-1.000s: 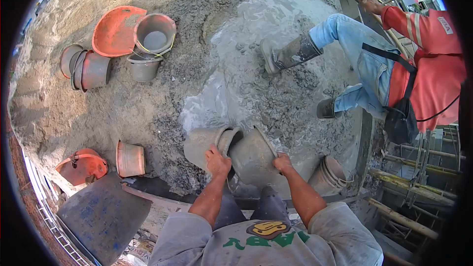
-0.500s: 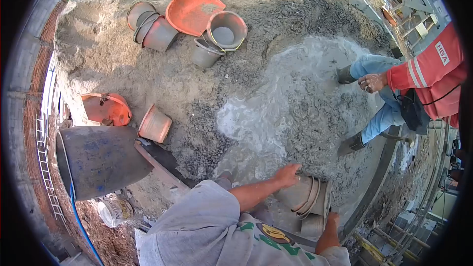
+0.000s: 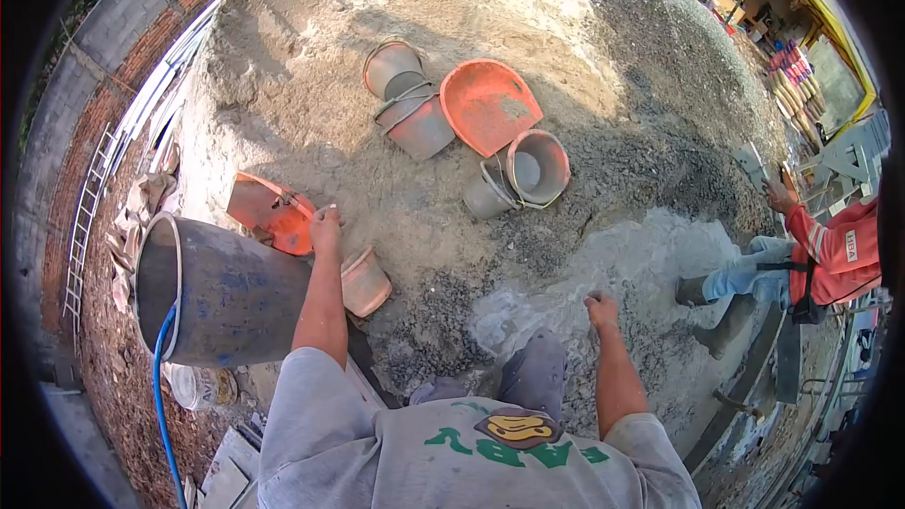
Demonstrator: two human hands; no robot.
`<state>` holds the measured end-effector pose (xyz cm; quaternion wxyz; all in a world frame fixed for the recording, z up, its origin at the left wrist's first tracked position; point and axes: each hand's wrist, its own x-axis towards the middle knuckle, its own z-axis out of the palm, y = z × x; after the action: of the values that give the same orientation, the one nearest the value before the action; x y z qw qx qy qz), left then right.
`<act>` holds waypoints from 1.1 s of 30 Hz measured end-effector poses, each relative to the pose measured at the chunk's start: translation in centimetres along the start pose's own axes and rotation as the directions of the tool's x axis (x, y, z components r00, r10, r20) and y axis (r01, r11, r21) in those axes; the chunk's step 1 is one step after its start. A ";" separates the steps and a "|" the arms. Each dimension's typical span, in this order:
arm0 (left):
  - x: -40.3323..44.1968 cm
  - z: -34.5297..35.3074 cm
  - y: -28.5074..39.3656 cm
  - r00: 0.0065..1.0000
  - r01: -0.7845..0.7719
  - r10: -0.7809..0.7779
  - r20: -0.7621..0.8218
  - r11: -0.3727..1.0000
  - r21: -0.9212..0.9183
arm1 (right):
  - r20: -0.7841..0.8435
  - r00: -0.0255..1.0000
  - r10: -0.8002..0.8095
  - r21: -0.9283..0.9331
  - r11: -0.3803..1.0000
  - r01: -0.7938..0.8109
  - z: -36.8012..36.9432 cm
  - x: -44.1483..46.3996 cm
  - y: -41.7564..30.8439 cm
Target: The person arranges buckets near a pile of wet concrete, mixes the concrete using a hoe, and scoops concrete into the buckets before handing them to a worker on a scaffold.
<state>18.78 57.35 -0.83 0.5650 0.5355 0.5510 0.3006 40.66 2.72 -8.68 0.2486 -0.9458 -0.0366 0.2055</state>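
My left hand (image 3: 325, 229) is stretched forward, its fingers loosely curled with nothing visible in them. It overlaps the right edge of an orange cut-open container (image 3: 273, 217) in the view; I cannot tell whether they touch. Just below that hand lies a small orange-grey bucket (image 3: 365, 283) on its side. My right hand (image 3: 600, 311) hangs over the wet grey mortar (image 3: 613, 269), fingers curled in and holding nothing that I can see. Farther forward are an orange scoop-shaped container (image 3: 488, 104), an upright bucket (image 3: 539, 168), a tilted grey bucket (image 3: 485, 190) and nested buckets (image 3: 415, 123).
A large dark barrel (image 3: 240, 292) lies on its side at left, with a blue hose (image 3: 165, 396) at its mouth. A white pail (image 3: 200, 386) sits below it. A co-worker in a red jacket (image 3: 839, 250) stands at right. A sand heap (image 3: 311, 66) rises ahead.
Both hands have come off the stacked grey buckets, which are out of view now. My left hand has swung left toward the orange containers. The view has turned, and the co-worker appears farther right.
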 end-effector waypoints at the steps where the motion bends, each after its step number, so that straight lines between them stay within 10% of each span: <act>1: 0.0 -1.3 -0.7 0.997 0.069 -0.073 -0.030 0.989 -0.129 | 0.016 1.000 -0.006 0.003 1.000 0.006 0.3 3.1 -0.9; 8: 1.9 3.8 -9.0 0.819 0.554 -0.573 0.037 0.771 -0.315 | 0.240 0.969 0.058 -0.180 0.984 -0.015 0.0 20.8 -10.1; 13: 13.3 16.0 -7.5 0.974 0.227 -0.227 -0.023 0.958 0.173 | 0.362 0.932 -0.026 -0.624 0.736 0.263 5.2 37.4 -29.2; 18: 30.7 26.7 -1.2 0.934 -0.354 0.191 0.301 0.605 0.713 | 0.350 0.796 -0.493 -0.456 0.653 0.605 21.2 54.8 -57.3; 25: 41.6 30.7 -2.4 0.711 -0.701 0.288 0.642 0.369 0.610 | 0.383 0.050 -0.922 -0.331 -0.087 0.940 38.1 60.6 -88.8; 26: 41.3 31.3 -3.1 0.739 -0.667 0.235 0.632 0.391 0.634 | 0.380 0.034 -0.924 -0.424 -0.141 0.894 40.4 61.5 -90.2; 29: 40.3 32.9 -4.3 0.866 -0.471 0.064 0.496 0.434 0.768 | 0.612 0.498 -0.614 -0.602 0.047 0.797 43.7 61.2 -90.4; 33: 38.6 32.2 -7.4 0.904 -0.333 -0.053 0.425 0.535 0.777 | 0.685 0.432 -0.587 -0.479 0.083 0.874 42.4 57.5 -88.9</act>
<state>55.48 82.57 -25.16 0.3142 0.8312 0.4535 -0.0684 78.83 109.51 -20.41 -0.1456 -0.7389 -0.6389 0.1566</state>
